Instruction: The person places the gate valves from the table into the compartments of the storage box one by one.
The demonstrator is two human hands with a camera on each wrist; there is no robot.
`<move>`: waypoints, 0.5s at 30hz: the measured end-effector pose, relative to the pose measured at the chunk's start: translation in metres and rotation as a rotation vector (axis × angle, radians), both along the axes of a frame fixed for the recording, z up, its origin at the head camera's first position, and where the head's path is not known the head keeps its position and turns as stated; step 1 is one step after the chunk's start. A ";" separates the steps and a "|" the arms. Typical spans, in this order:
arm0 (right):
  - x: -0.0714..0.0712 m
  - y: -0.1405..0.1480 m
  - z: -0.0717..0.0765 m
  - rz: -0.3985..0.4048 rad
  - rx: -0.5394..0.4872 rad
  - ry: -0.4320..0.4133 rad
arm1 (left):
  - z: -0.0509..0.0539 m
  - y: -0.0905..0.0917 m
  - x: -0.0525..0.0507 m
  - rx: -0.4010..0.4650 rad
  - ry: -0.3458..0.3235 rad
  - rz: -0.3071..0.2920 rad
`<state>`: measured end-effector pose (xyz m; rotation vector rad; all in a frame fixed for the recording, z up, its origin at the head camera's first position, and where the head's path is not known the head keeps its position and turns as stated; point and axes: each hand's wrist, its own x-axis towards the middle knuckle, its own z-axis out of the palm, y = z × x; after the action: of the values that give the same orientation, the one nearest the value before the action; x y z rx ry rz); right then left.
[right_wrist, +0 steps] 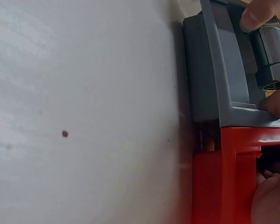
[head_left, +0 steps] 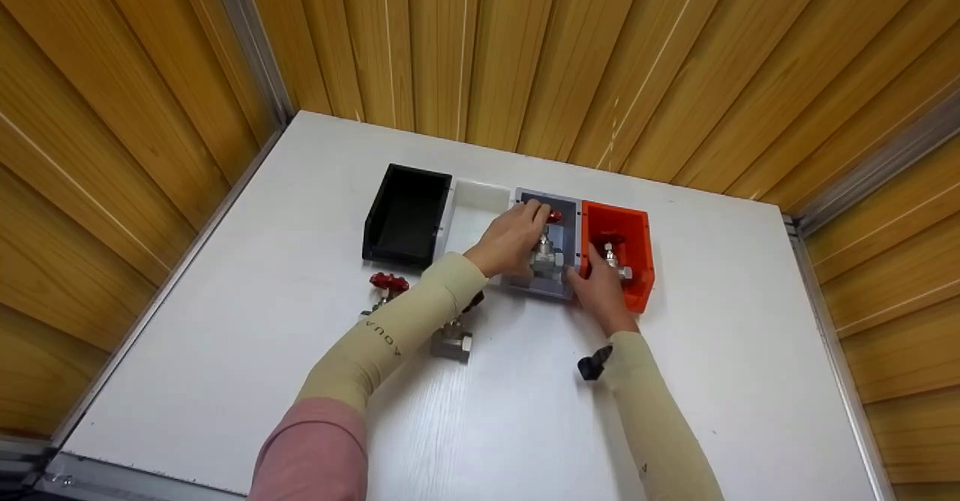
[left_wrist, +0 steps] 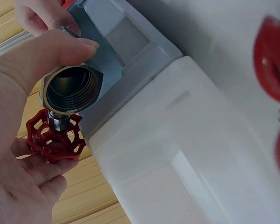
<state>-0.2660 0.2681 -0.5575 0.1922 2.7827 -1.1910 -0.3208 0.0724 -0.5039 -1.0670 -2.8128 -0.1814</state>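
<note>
My left hand (head_left: 508, 240) grips a metal valve (head_left: 547, 259) inside the grey bin (head_left: 541, 289). In the left wrist view the thumb lies on the valve body, the fingers are behind its red handwheel (left_wrist: 56, 140), and the threaded opening faces the camera. My right hand (head_left: 602, 292) pinches the adjoining walls of the grey bin and the orange-red bin (head_left: 639, 250). Its thumb is on the grey side, close to the valve, and its fingers are inside the orange-red bin, partly hidden. Another valve (head_left: 612, 258) lies in that bin, beside the right hand.
Left of the grey bin, a white bin (head_left: 481, 199) and a black bin (head_left: 405, 212) complete the row. Nearer on the white table (head_left: 525, 411), partly behind the left forearm, are a valve with a red handwheel (head_left: 389, 282) and another valve (head_left: 451, 345). Wood-look walls surround the table.
</note>
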 end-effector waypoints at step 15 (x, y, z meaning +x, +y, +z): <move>0.000 -0.001 0.001 -0.006 0.001 -0.036 | -0.006 0.003 -0.004 -0.018 -0.026 0.022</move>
<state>-0.2659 0.2675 -0.5565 0.2201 2.7543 -1.1753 -0.3253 0.0751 -0.5097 -1.0443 -2.8532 -0.1691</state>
